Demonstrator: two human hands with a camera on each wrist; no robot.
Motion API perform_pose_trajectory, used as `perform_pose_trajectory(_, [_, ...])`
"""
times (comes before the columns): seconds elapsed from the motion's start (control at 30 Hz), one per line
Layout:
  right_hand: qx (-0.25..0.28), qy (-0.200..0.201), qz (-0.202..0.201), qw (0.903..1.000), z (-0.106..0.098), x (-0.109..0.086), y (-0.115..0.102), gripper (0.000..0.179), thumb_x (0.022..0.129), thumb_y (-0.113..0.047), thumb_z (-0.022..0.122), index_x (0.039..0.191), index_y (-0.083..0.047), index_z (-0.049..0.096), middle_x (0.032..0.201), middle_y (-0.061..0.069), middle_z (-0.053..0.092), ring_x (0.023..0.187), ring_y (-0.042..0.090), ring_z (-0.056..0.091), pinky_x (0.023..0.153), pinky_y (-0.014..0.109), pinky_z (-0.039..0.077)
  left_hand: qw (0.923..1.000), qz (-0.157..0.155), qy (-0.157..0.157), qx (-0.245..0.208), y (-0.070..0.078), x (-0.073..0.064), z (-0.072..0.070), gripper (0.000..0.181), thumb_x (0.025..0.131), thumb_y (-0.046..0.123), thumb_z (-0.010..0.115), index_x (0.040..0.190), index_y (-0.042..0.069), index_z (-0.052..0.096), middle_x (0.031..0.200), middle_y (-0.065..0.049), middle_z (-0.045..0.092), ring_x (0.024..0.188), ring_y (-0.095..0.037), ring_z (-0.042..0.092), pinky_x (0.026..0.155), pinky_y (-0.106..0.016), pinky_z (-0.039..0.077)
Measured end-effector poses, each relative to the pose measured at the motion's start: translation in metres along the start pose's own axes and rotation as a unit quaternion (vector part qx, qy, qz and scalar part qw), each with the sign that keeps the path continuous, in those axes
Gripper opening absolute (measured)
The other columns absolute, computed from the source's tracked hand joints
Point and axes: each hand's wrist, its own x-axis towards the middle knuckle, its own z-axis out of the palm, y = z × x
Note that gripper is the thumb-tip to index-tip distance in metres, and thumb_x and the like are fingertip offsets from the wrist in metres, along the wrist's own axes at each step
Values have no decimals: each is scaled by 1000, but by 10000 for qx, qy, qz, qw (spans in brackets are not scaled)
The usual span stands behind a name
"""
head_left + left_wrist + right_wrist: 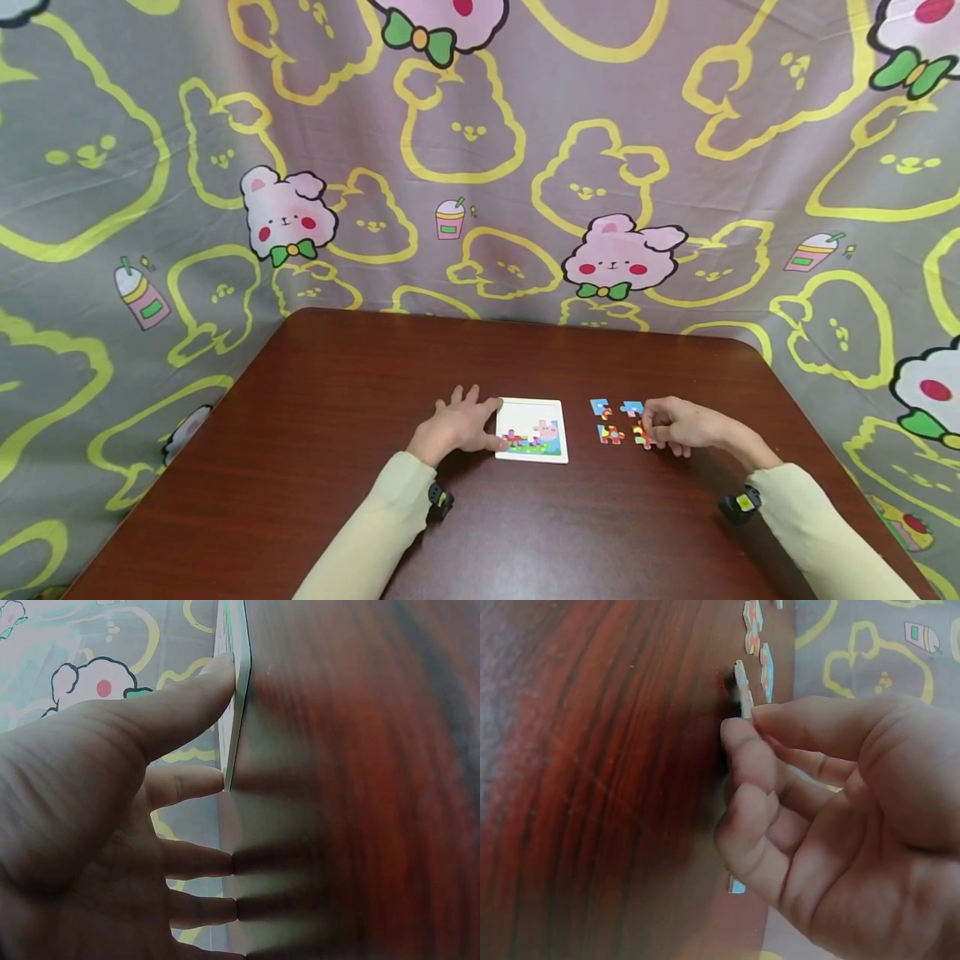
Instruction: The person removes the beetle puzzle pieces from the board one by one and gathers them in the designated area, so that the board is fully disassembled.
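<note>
The left hand [457,425], fingers spread and nearly straight, touches the puzzle board [517,411] just to its right, its thumb overlapping the printed picture's near corner, while the right hand [686,423], its fingers curled, pinches a puzzle piece [642,435] between thumb and fingertip. Between that piece and the board lies a red-and-yellow piece [611,434], with two blue pieces [601,407] beyond it, the nearer one beside the right fingertips; a bluish sliver [736,885] shows past the right hand's fingers, mostly hidden. Ahead of both hands, patterned cloth [495,200] hangs behind the brown table [420,358].
</note>
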Motion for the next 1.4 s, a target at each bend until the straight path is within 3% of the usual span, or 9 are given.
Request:
perform_pose_trajectory(0.17, [-197,-10,169,9997,0,1,-5,5,97,-2,54,92,-5,54,73,7,58,51,14,52,43,26,47,10000,19,4,4,0,0,0,78,87,56,67,153,27,36,163,-19,18,150,-46,11,115,-67,19])
perform_pose_trajectory(0.43, [-149,295,-176,9993,3,7,-18,3,97,-6,56,95,-3,55,71,10,59,52,15,53,44,32,48,10000,19,-4,-23,-3,0,1,78,87,56,66,153,27,35,163,-18,17,150,-46,9,115,-67,18])
perform_pose_trajectory(0.8, [51,518,-443,9977,24,32,-45,16,99,-20,59,102,-4,57,73,18,59,52,22,56,42,37,49,10000,57,-20,-64,-2,-1,2,77,87,56,67,152,27,37,163,-19,18,151,-45,9,115,-67,18])
perform_pose_trajectory(1.07, [292,669,-694,9949,37,51,-63,19,99,-19,58,108,-3,58,80,20,63,54,26,59,46,41,51,9999,49,-7,-88,-1,-2,0,77,87,55,66,153,27,36,163,-19,17,150,-46,9,116,-67,18])
perform_pose_trajectory(1.4, [167,569,-531,9968,52,63,-80,27,96,-19,62,117,-4,55,79,10,60,52,18,54,44,32,47,10000,22,-13,-55,-1,-1,0,78,87,56,67,153,28,36,163,-18,18,151,-45,9,116,-67,17])
